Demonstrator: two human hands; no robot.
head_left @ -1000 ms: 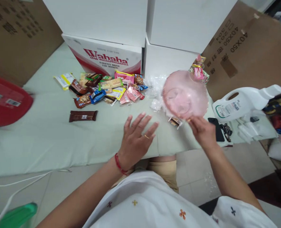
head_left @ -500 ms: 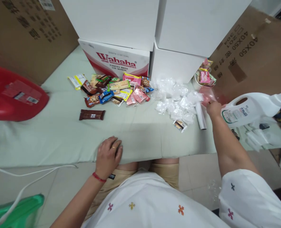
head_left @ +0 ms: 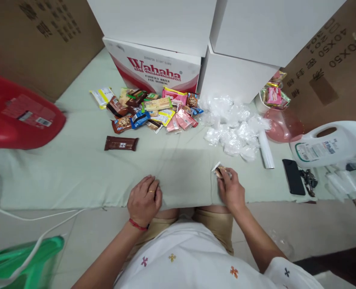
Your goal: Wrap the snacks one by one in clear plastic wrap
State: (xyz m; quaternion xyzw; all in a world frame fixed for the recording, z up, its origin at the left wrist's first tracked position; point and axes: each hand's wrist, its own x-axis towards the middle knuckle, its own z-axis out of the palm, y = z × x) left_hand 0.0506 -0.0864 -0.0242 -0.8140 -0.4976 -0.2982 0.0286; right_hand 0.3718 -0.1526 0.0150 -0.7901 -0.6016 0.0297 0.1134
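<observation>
My right hand (head_left: 231, 190) is closed on a small snack packet (head_left: 218, 170) at the front of the table, its fingers partly covering the wrapper. My left hand (head_left: 144, 200) rests palm down on the table's front edge, fingers loosely bent with nothing in them. Beyond it lies a single brown wrapped snack bar (head_left: 121, 143). Farther back is a pile of colourful snack packets (head_left: 156, 110). To the right of the pile sits a heap of crumpled clear plastic bags (head_left: 228, 124), with a whitish roll (head_left: 266, 150) beside it.
A Wahaha carton (head_left: 154, 68) and white boxes stand along the back. On the right are a pink bowl (head_left: 283, 125), a cup of packets (head_left: 262, 102), a white jug (head_left: 325, 144), a phone (head_left: 294, 176) and keys (head_left: 309, 180). A red container (head_left: 21, 116) is at the left.
My right hand has come away from the pink bowl towards me and taken the small snack packet from in front of the plastic bags. My left hand stays on the table edge.
</observation>
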